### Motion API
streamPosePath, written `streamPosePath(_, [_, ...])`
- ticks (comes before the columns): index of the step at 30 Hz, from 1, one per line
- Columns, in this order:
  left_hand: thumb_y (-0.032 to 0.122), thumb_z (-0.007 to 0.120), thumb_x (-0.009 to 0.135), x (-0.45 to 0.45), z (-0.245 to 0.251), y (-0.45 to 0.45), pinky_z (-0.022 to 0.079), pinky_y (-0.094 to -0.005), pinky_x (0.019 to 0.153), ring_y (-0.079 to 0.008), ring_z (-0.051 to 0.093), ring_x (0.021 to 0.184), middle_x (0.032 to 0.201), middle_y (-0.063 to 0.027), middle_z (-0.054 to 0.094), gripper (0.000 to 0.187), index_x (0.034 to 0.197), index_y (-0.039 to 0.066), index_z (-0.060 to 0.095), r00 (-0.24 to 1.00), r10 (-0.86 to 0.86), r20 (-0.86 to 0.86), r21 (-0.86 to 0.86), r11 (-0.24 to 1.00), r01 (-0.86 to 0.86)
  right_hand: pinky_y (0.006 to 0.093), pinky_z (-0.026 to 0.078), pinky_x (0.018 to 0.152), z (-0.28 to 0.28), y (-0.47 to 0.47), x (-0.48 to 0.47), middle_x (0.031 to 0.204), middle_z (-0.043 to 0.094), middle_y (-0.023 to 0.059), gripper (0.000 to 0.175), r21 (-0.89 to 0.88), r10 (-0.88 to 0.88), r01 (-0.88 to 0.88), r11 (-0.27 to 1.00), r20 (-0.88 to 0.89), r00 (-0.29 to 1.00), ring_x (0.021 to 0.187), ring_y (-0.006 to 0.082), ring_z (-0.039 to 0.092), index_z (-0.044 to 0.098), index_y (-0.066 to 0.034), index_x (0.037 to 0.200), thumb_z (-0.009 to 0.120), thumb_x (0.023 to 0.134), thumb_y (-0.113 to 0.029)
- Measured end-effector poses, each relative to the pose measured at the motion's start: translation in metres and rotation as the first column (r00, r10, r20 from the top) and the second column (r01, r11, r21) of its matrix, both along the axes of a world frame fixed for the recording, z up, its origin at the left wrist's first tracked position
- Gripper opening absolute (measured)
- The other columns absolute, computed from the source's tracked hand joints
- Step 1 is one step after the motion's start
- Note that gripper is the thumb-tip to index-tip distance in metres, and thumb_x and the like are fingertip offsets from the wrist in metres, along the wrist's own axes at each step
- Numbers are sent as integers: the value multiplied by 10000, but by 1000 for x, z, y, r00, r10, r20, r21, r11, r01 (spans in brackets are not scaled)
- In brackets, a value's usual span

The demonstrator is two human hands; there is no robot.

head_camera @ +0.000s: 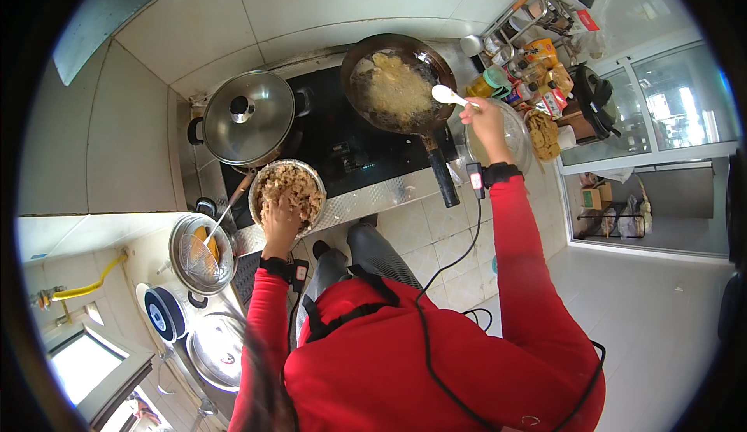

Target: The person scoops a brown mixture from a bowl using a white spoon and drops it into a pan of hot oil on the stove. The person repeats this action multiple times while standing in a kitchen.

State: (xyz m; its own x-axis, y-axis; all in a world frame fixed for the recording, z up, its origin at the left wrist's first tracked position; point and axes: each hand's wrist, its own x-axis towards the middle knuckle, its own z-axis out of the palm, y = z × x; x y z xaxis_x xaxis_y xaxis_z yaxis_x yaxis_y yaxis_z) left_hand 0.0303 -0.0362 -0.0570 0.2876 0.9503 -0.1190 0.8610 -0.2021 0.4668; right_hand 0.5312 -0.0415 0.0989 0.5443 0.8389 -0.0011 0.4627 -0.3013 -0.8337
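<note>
My left hand (281, 223) is in a metal bowl (321, 204) of lumpy, brownish minced mixture (289, 187). Its fingers reach down into the mixture, so their tips are hidden. With my right hand (484, 121) I hold a white spoon (447, 95) by its handle, the spoon's head over the right rim of a dark wok (357, 102). Inside the wok, pale golden food (400, 88) lies in bubbling oil. The wok's black handle (442, 178) points towards me.
A lidded pot (250, 118) stands on the black cooktop (327, 120). At left, a wire skimmer (198, 255) lies across a steel pot (177, 236). On the right are a glass lid (513, 131), fried pieces (543, 134), sauce bottles (530, 91) and a wire rack (540, 12).
</note>
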Motion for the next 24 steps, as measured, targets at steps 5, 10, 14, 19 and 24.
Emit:
streamPosePath(5, [343, 630, 832, 6, -8, 12, 278, -521, 1106, -419, 384, 1307, 1406, -232, 450, 689, 1432, 82, 413, 997, -59, -50, 53, 997, 61, 217, 444, 551, 30, -40, -38, 839, 719, 83, 264, -53, -40, 36, 998, -70, 997, 700, 106, 666, 632, -24, 1180, 569, 963, -160])
streamPosePath(10, [181, 609, 833, -9, -1, 17, 464, -487, 905, -447, 562, 1052, 1138, -289, 591, 417, 1229, 52, 591, 941, 58, 333, 32, 997, -73, 186, 421, 515, 50, -46, -102, 860, 717, 85, 286, -72, 166, -194, 978, -283, 945, 688, 99, 657, 602, 1, 1203, 550, 974, -161])
streamPosePath(14, [120, 618, 821, -16, 14, -1, 486, -479, 865, -449, 591, 994, 1066, -295, 603, 370, 1182, 39, 609, 899, 91, 428, 39, 992, -118, 217, 487, 536, 19, -34, -173, 829, 711, 82, 227, -120, 490, -552, 825, -333, 806, 699, 105, 671, 626, -21, 1161, 536, 968, -98])
streamPosePath(19, [185, 665, 800, 5, 17, -22, 512, -475, 833, -409, 623, 950, 1008, -256, 637, 358, 1127, 45, 625, 974, 196, 116, -76, 979, -188, 277, 538, 607, -44, -12, -257, 773, 689, 93, 220, -160, 760, -744, 649, 81, 645, 667, 166, 678, 650, -37, 1108, 562, 906, -32])
streamPosePath(24, [158, 604, 836, 26, -7, -23, 544, -473, 768, -390, 655, 901, 1017, -229, 630, 217, 1006, 25, 604, 990, 138, 16, -67, 988, -137, 317, 545, 616, -67, -7, -284, 760, 690, 114, 220, -143, 763, -773, 618, 344, 547, 675, 208, 694, 665, -46, 1065, 583, 860, -34])
